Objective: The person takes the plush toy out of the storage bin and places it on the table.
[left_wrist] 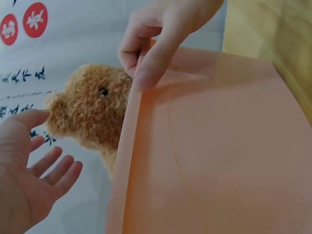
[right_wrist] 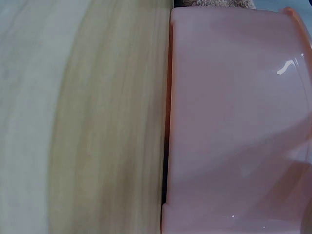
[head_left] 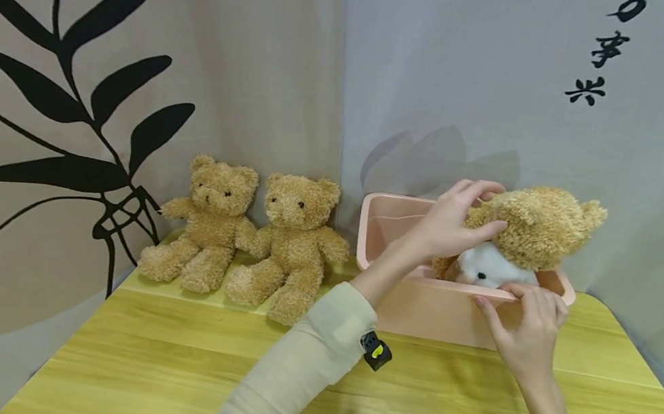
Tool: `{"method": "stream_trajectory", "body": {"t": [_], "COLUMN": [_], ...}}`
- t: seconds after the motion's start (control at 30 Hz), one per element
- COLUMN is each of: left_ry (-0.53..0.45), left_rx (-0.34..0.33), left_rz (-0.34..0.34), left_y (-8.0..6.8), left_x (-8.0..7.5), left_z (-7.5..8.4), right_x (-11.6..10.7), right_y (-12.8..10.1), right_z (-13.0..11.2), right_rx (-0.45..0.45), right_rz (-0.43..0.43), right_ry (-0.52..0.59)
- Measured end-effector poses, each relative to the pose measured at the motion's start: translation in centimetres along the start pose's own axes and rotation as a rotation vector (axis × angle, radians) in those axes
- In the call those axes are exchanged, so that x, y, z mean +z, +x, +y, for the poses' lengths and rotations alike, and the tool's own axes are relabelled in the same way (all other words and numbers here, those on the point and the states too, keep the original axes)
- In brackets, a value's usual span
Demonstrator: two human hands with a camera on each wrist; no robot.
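"Pink box (head_left: 430,314) — what's inside it?"

"One tan bear (head_left: 550,235) is partly in. Its head pokes up high over the rim (head_left: 452,286) and tips toward the right end. White toy (head_left: 488,260), the one with a black eye, sits low in there, right beside the bear."

"So is the job all done?"

"It doesn't look done. Two toys are in the box, but this bear looks too high. Getting it settled seems to be what's left. Another bear (head_left: 212,231) and its twin (head_left: 296,247) sit side by side on the table (head_left: 438,410), outside the box."

"Where is the tan bear next to the fingers?"

"Right by the left hand (head_left: 460,215). Those fingers are spread and a bit bent, with lots of room between them. The thumb touches the fuzzy head, or almost does — it's hard to tell — and no grip shows."

"And the right hand (head_left: 531,322)?"

"That one pinches the front rim, thumb outside and fingers over the top. It holds the box, not the bear, whose head is just above it."
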State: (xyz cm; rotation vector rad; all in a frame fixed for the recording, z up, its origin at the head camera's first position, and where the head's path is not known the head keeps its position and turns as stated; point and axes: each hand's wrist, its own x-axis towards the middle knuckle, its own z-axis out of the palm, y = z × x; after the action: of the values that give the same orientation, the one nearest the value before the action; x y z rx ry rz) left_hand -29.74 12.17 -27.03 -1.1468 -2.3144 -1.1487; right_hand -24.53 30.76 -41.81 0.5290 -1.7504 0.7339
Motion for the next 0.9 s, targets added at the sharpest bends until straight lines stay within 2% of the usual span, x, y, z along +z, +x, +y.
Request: {"method": "stream_trajectory", "body": {"t": [0.3,0.4,0.53,0.73,0.9], "left_ry": [0.066,0.112,0.091,-0.048,-0.107], "left_rx": [-0.081,-0.088,-0.061,-0.047,-0.040], "left_rz": [-0.094,-0.086,0.015,0.177,0.357], "left_y": [1.5,1.6,1.4,0.8,0.7], "left_x": [2.0,2.4,2.5,2.3,1.4], "left_z": [0.8,0.7,-0.1,-1.1,-1.4], "right_x": [0.0,0.1,0.2,0.1,0.2], "right_y": [0.2,0.2,0.1,0.1,0.1], "right_z": [-0.3,-0.5,-0.4,-0.2,-0.2], "right_rx": [-0.010,-0.008,-0.007,-0.012,-0.004], "right_rz": [0.010,0.010,0.006,0.022,0.023], "right_ry": [-0.001,0.001,-0.001,-0.007,-0.003]}}
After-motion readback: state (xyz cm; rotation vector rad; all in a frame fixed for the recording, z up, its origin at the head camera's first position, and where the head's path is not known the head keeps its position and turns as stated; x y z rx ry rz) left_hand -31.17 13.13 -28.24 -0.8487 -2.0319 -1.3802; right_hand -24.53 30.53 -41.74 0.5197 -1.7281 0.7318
